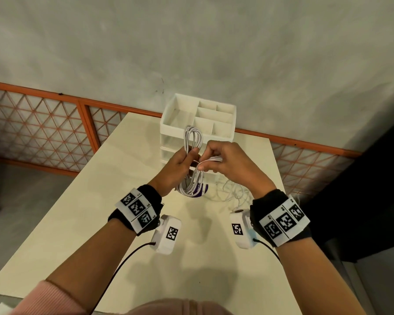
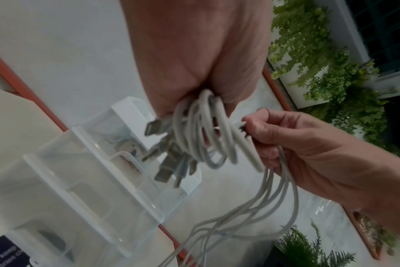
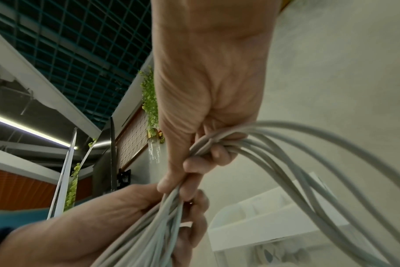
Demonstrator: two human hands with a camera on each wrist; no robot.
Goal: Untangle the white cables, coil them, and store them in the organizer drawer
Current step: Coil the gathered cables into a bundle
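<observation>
I have the white cables (image 1: 192,153) up in the air over the desk (image 1: 77,223), just in front of the organizer (image 1: 175,123): a bundle of long loops stands up out of my left hand (image 1: 179,165), whose fingers are curled tight round its middle, while my right hand (image 1: 223,163) pinches a run of strands and draws them sideways across the bundle, as if wrapping them round it. From the left wrist view several USB plugs (image 2: 162,173) hang loose under the grip, and slack strands trail down. I judge the untangling mostly done and the coiling under way for this bundle; it is not yet tied off or stored. A further loose heap of white cable (image 1: 233,194) lies on the desk below my right wrist, untouched. The organizer's clear drawers (image 2: 96,162) look pushed in, though one seems to hold something already; I cannot tell what. A purple label (image 1: 201,189) shows behind the bundle's lower loops, its white lettering too blurred to read.
</observation>
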